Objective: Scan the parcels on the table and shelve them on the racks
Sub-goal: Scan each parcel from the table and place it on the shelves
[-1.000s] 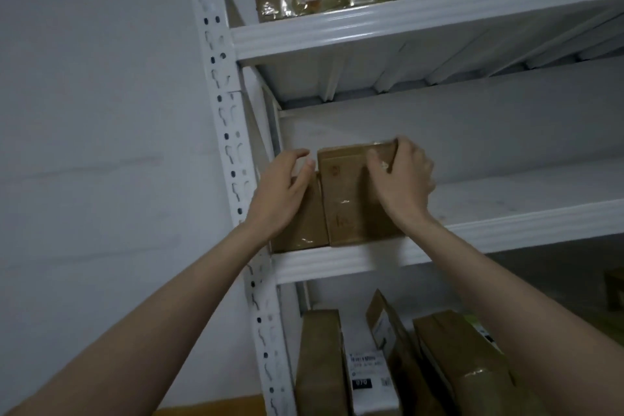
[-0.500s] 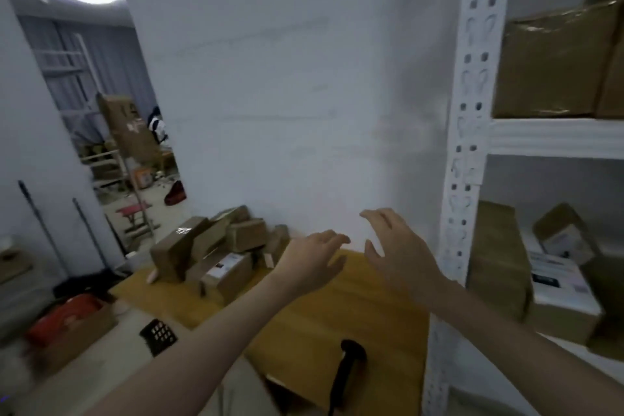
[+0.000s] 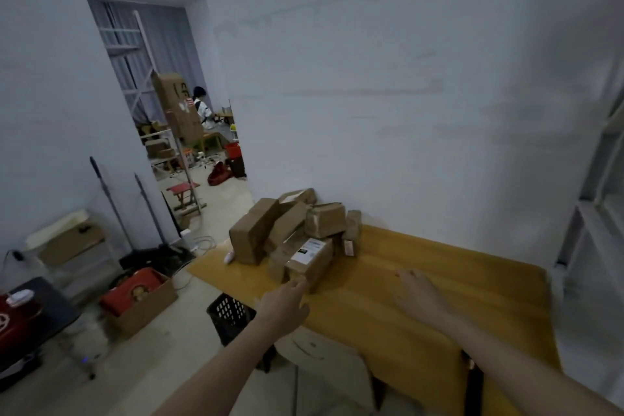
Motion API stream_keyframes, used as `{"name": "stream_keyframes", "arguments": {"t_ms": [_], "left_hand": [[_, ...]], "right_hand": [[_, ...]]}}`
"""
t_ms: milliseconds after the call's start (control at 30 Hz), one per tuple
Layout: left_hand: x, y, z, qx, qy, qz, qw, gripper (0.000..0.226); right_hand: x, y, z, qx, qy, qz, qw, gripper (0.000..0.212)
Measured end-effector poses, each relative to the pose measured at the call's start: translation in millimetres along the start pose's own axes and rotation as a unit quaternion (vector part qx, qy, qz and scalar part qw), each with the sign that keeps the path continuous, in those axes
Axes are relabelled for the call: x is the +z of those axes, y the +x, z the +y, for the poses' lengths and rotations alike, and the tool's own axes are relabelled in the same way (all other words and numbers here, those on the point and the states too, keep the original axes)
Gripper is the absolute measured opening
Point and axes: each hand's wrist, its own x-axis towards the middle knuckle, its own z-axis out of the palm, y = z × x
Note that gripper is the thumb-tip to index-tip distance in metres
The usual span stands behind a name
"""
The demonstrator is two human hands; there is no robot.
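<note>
A cardboard box with a red item (image 3: 135, 294) sits on the floor at far left, a black perforated crate (image 3: 229, 314) just left of the counter (image 3: 439, 307). The left hand (image 3: 285, 306) reaches out over the counter's near edge, its fingers (image 3: 297, 285) loosely extended and holding nothing, their tips just short of the nearest labelled parcel (image 3: 309, 257). Beyond those fingers, a heap of brown parcels (image 3: 293, 230) lies against the wall. The right hand (image 3: 420, 294) hovers above bare wood to the right of the heap, fingers spread and empty. The white rack (image 3: 594, 213) stands at far right, blurred.
</note>
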Motion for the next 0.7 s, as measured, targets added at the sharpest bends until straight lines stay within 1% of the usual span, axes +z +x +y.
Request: {"name": "stream_keyframes", "arguments": {"t_ms": [133, 267, 433, 567, 633, 700], "left_hand": [[12.7, 17.6, -68.1, -0.005, -0.026, -0.013, 1.0, 0.038], [20.4, 47.2, -106.1, 0.001, -0.034, -0.023, 0.999, 0.038], [38.0, 108.3, -128.3, 0.012, -0.046, -0.017, 0.999, 0.034], [60.6, 168.2, -138.1, 0.001, -0.086, -0.009, 0.996, 0.037], [73.7, 195.0, -144.9, -0.013, -0.106, -0.022, 0.994, 0.039], [88.2, 218.0, -153.3, -0.017, -0.117, -0.046, 0.992, 0.038]], "right_hand": [[49.3, 36.1, -39.7, 0.045, 0.021, -0.034, 0.998, 0.043], [83.0, 67.5, -61.8, 0.088, 0.046, -0.074, 0.992, 0.05], [117.0, 125.8, -68.5, 0.118, 0.106, -0.089, 0.983, 0.047], [151.4, 188.9, -62.7, 0.128, 0.173, -0.104, 0.971, 0.048], [166.4, 218.4, -63.5, 0.144, 0.199, -0.116, 0.962, 0.052], [178.9, 242.1, -68.1, 0.171, 0.224, -0.147, 0.948, 0.057]]}}
